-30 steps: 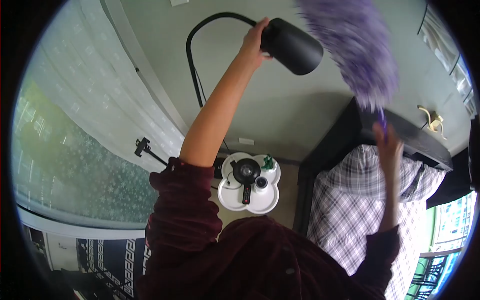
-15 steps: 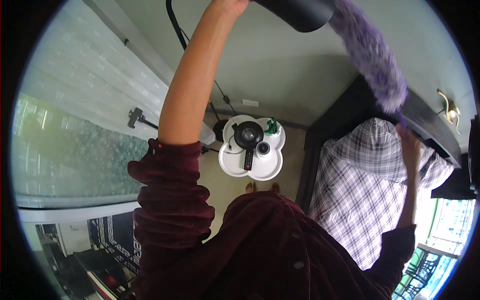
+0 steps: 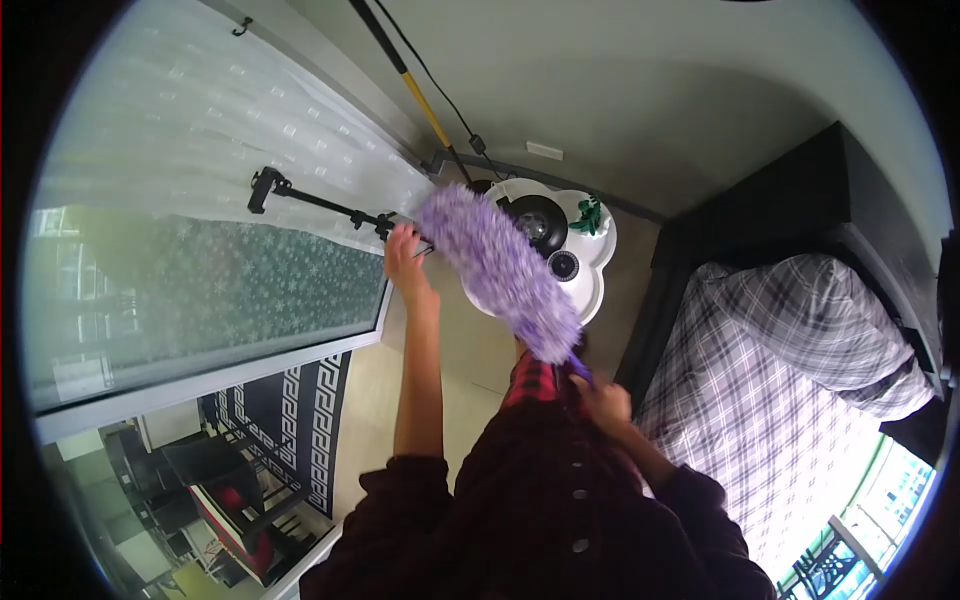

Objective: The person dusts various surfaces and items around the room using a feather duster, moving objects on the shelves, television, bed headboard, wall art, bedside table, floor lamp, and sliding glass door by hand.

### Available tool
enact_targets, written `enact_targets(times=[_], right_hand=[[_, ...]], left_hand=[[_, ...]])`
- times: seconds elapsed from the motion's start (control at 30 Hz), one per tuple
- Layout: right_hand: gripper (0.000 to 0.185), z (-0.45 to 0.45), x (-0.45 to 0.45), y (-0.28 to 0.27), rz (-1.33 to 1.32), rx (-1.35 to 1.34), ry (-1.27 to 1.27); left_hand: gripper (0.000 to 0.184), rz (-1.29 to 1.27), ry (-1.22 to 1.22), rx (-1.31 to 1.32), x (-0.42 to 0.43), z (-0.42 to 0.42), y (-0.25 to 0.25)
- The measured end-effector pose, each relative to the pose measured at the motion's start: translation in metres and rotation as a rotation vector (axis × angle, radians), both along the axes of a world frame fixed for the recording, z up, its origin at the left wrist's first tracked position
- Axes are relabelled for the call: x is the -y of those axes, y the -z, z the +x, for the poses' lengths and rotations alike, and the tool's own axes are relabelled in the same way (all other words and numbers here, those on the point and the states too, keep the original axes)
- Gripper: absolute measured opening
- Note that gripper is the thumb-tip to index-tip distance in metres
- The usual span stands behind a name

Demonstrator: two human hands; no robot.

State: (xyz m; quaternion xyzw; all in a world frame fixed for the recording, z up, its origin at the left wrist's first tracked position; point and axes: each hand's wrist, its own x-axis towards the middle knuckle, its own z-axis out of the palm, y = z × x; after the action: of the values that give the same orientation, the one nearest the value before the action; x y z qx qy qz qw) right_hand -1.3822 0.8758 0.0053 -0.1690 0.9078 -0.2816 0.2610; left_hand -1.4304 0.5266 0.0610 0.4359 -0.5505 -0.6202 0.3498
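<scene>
"Where is the duster (image 3: 500, 275)?"

"It slants across the view of the table's (image 3: 592, 290) left edge, hiding that side; whether they touch, I cannot tell."

"How is it held?"

"The right hand (image 3: 605, 403) has its fingers clamped around the handle (image 3: 578, 368), beyond the table's bottom edge, likely to leave the fluffy head clear."

"And the left hand (image 3: 405, 262)?"

"Beside the stand (image 3: 325, 203), near the curtain (image 3: 250, 120). I cannot tell whether its fingers are closed on anything. A green ornament (image 3: 588, 213) sits towards the table's upper-right edge, perhaps because that lobe suits it."
</scene>
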Motion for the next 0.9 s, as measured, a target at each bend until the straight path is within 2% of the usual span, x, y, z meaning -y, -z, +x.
enact_targets(times=[0.07,0.1,0.17,0.23,0.33,0.37,0.43,0.5,0.57,0.6,0.67,0.73,0.8,0.87,0.9], right_hand=[[0.051,0.011,0.068,0.039,0.097,0.187,0.151],[0.054,0.026,0.1,0.061,0.068,0.23,0.24],[0.056,0.049,0.121,0.08,0.045,0.288,0.33],[0.055,0.072,0.128,0.079,0.051,0.377,0.11],[0.055,0.068,0.131,0.069,0.128,0.404,0.021],[0.055,0.067,0.137,0.079,0.134,0.406,0.029],[0.053,0.073,0.151,0.109,0.16,0.332,0.257],[0.048,0.107,0.137,0.128,0.213,0.397,0.271],[0.045,0.132,0.111,0.102,0.154,0.402,0.107],[0.044,0.146,0.09,0.1,0.193,0.314,-0.054],[0.043,0.151,0.074,0.1,0.236,0.226,-0.216],[0.041,0.149,0.073,0.091,0.402,0.163,0.001],[0.042,0.156,0.078,0.109,0.427,0.142,0.055],[0.043,0.161,0.086,0.118,0.452,0.121,0.112],[0.041,0.163,0.094,0.114,0.41,0.124,0.158]], left_hand=[[0.041,0.057,-0.126,0.12,0.001,0.028,0.055],[0.041,0.057,-0.123,0.13,-0.002,0.037,0.072],[0.042,0.253,-0.02,0.221,-0.01,0.052,0.1],[0.042,0.267,-0.014,0.264,-0.008,0.063,0.122],[0.043,0.303,-0.02,0.276,0.009,0.074,0.145],[0.044,0.324,-0.034,0.256,0.016,0.075,0.152],[0.044,0.308,-0.015,0.303,0.027,0.074,0.161],[0.043,0.29,0.004,0.365,0.041,0.083,0.167],[0.036,0.241,0.073,0.344,0.059,0.084,0.173],[0.036,0.249,0.072,0.342,0.069,0.086,0.188],[0.03,-0.027,0.288,0.185,0.093,0.084,0.228],[0.031,-0.229,0.394,0.216,0.091,0.053,0.221],[0.038,-0.718,0.783,0.39,0.085,0.02,0.216],[0.043,-0.978,0.983,0.543,0.063,-0.003,0.229],[0.043,-0.968,0.996,0.541,0.057,-0.008,0.247]])
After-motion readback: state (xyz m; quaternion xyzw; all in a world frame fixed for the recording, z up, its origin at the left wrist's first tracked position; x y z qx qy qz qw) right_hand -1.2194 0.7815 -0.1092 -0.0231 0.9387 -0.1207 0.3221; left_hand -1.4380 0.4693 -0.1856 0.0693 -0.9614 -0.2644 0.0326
